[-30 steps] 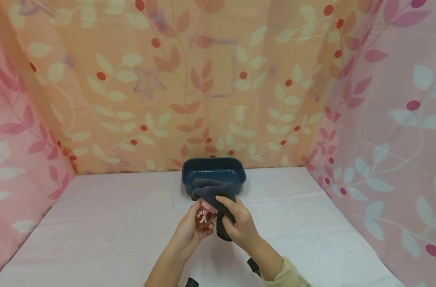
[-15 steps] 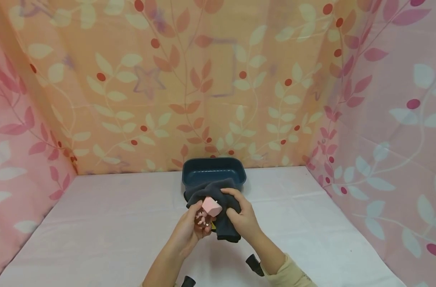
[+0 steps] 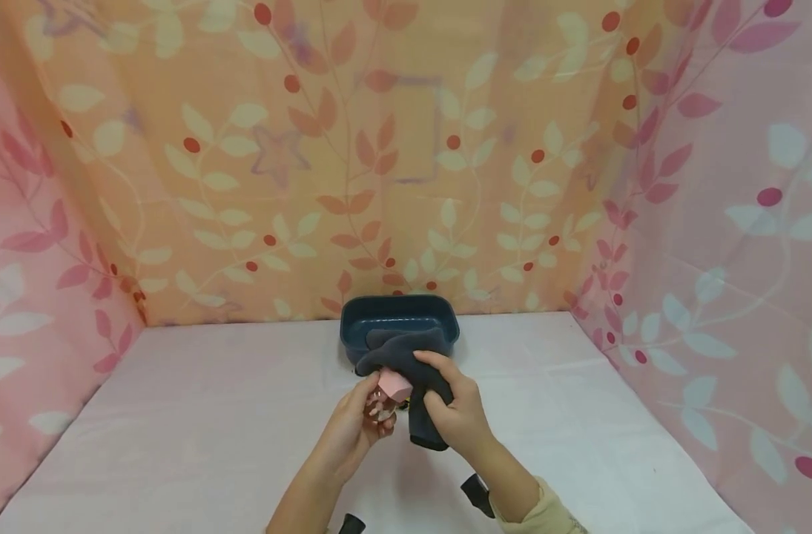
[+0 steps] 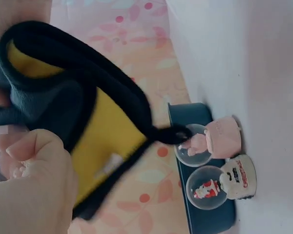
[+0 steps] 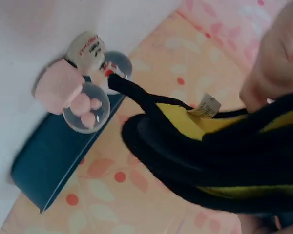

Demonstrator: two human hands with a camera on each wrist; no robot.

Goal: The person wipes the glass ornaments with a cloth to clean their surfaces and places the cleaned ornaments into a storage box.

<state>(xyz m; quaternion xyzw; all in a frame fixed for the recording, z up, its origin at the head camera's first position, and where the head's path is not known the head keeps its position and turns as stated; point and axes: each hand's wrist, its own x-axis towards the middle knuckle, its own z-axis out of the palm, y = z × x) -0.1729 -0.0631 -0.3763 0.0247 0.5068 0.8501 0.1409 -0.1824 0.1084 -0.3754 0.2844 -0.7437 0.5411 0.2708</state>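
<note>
Evidently, your left hand (image 3: pixel 351 421) gripped a pink-based snow globe (image 3: pixel 393 388), tilted, at near centre; your right hand (image 3: pixel 462 408) grasped a dark cloth (image 3: pixel 406 353) just beside it. Wiping was probably in hand; the next move called for turning another side clothward. Another pink globe (image 4: pixel 224 138) and a white-based globe (image 4: pixel 241 178) stood before the far blue bin (image 3: pixel 399 305).

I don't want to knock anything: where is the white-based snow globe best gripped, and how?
I'd grip the white-based snow globe by its thick base, from the person's left: it stands upright, dome up, the pink snow globe close on its right, the blue bin behind.
</note>
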